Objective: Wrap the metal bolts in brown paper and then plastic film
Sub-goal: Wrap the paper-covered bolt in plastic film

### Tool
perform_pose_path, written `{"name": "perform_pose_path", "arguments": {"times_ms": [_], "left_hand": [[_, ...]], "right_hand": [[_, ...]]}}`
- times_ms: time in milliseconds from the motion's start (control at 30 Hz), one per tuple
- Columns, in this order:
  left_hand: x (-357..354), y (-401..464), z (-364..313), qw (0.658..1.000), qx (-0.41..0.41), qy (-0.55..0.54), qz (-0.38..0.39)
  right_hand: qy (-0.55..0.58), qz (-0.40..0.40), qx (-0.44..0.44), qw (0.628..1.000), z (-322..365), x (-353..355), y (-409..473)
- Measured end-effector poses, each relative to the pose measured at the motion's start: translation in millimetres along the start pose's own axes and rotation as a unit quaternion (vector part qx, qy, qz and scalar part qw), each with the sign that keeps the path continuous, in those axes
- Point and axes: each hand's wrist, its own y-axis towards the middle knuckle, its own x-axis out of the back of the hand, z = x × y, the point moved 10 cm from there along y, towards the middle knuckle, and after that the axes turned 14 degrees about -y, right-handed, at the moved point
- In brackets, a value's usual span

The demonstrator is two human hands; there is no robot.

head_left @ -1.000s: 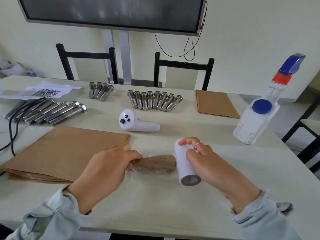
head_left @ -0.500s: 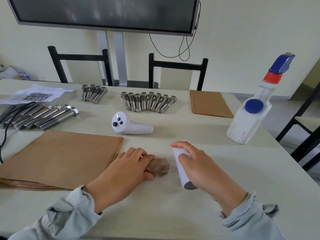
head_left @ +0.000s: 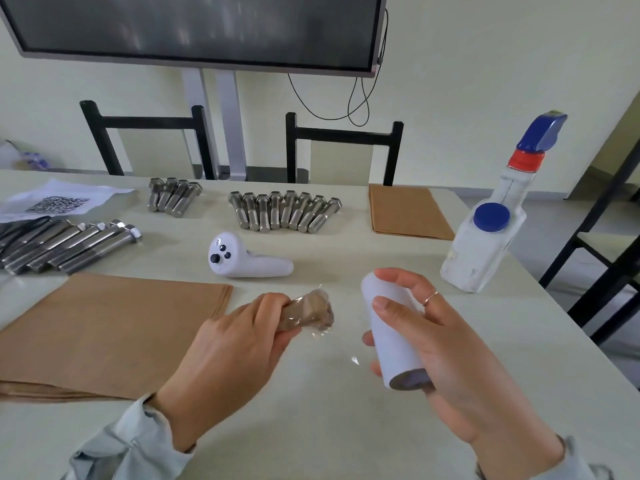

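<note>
My left hand point(head_left: 228, 344) grips the slick, heavy wrapped bolt point(head_left: 308, 311) mid-shaft, right hand point(head_left: 446, 351) clasping the light film roll point(head_left: 393, 337), film seemingly stretched between.

Left hand point(head_left: 239, 344) grips the paper-wrapped bolt point(head_left: 306, 311), shiny film over its end, while the right hand point(head_left: 436, 348) holds the white film roll point(head_left: 391, 337) just beside it at 3 o'clock. Loose bolts point(head_left: 284, 211) sit at 12 on the tabletop point(head_left: 329, 427).

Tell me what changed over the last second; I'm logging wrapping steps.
The left hand slid up the wrapped bolt, now gripping it with only its end showing. The right hand drew the film roll rightward, apart from it. Loose bolts and brown paper stayed.
</note>
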Motion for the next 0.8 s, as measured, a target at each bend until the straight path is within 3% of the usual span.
{"name": "perform_pose_path", "arguments": {"times_ms": [100, 267, 333, 433, 467, 500, 600, 667, 733, 800], "left_hand": [[3, 0, -4, 0.99, 0.053, -0.129, -0.035], [-13, 0, -16, 0.923, 0.122, -0.358, -0.073], [-27, -3, -18, 0.846, 0.168, -0.501, -0.068], [-57, -10, -24, 0.662, 0.286, -0.692, -0.035], [-60, -11, -26, 0.64, 0.302, -0.706, -0.034], [-60, -12, -28, 0.645, 0.302, -0.701, -0.037], [-51, -5, -37, 0.716, 0.235, -0.656, -0.046], [-45, -3, -39, 0.742, 0.222, -0.629, -0.064], [-47, -1, -42, 0.713, 0.243, -0.654, -0.078], [-56, -4, -41, 0.652, 0.297, -0.693, -0.084]], "right_hand": [[0.078, 0.019, -0.005, 0.997, 4, -11, -12], [0.108, 0.026, 0.029, 0.993, 14, -23, -20], [0.097, 0.024, 0.04, 0.994, 18, -22, -21], [0.073, 0.019, 0.059, 0.995, 21, -20, -23], [0.066, 0.018, 0.062, 0.996, 21, -20, -24], [0.052, 0.01, 0.068, 0.996, 20, -19, -25], [-0.01, -0.016, 0.096, 0.995, 18, -12, -30], [-0.019, -0.002, 0.116, 0.993, 20, -16, -35], [0.001, -0.008, 0.116, 0.993, 16, -15, -38], [0.036, -0.065, 0.111, 0.991, 10, -1, -40]]}}
